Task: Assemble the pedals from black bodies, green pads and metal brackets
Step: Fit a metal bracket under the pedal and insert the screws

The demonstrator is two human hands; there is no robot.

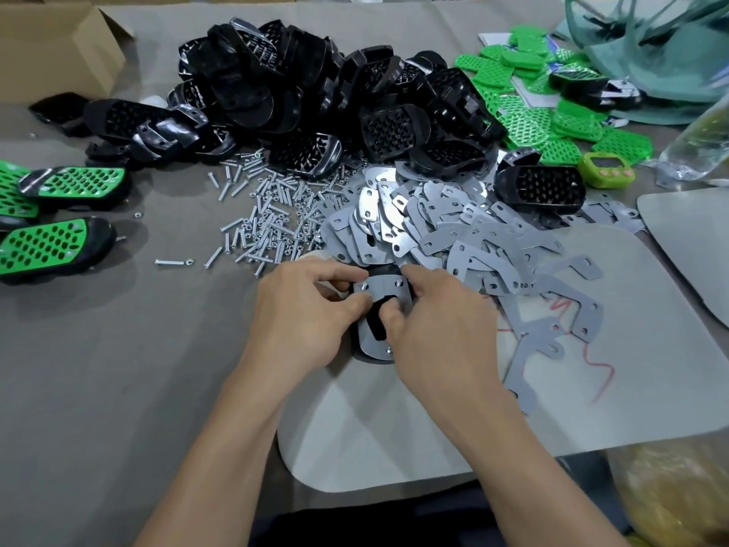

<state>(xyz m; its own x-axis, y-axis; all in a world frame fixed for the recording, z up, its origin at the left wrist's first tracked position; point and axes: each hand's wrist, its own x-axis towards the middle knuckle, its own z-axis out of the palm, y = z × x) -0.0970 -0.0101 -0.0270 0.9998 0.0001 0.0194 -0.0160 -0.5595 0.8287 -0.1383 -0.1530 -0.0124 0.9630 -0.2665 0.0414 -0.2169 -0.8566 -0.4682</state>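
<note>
Just in front of the bracket heap (434,227), a black plastic pedal body (372,359) is kept upside down so its curved grey metal bracket (382,290) is gripped by the right hand (430,321) while a corner screw (361,287) gets pinched by the left hand (300,313).

The table (118,369) is covered with grey-brown cloth. A light grey sheet (591,388) lies on its near right part. A heap of black bodies (315,92) occupies the far centre, with green pads (524,120) to its right. Screws (268,215) and metal brackets (434,227) lie side by side in front of the heap. Finished pedals (43,246) rest at the left edge. A cardboard box (51,45) stands far left. A green timer (605,169) sits near the pads.
</note>
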